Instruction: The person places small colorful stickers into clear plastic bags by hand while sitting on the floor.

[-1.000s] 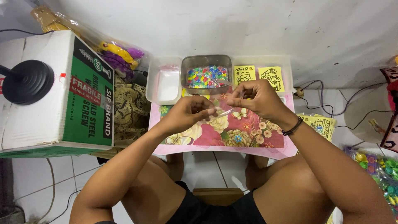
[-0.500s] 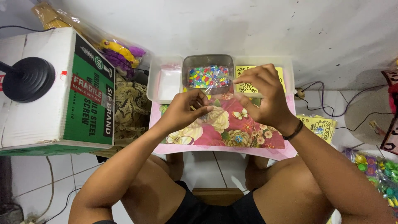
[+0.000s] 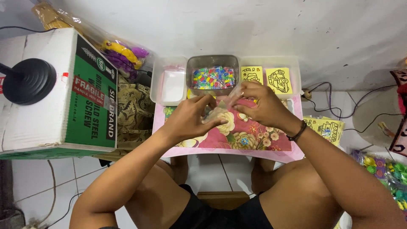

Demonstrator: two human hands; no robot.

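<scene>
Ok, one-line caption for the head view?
Left hand and right hand hold a small clear bag over a floral table.

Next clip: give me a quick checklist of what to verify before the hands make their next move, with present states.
1. Small clear plastic bag held by both hands: ok.
2. Left hand pinching bag: ok.
3. Right hand fingers on bag: ok.
4. Metal tray of colourful small pieces within view, uncovered: ok.
5. Bag open or sealed: cannot tell.
6. White plastic tray contents: cannot tell.
</scene>
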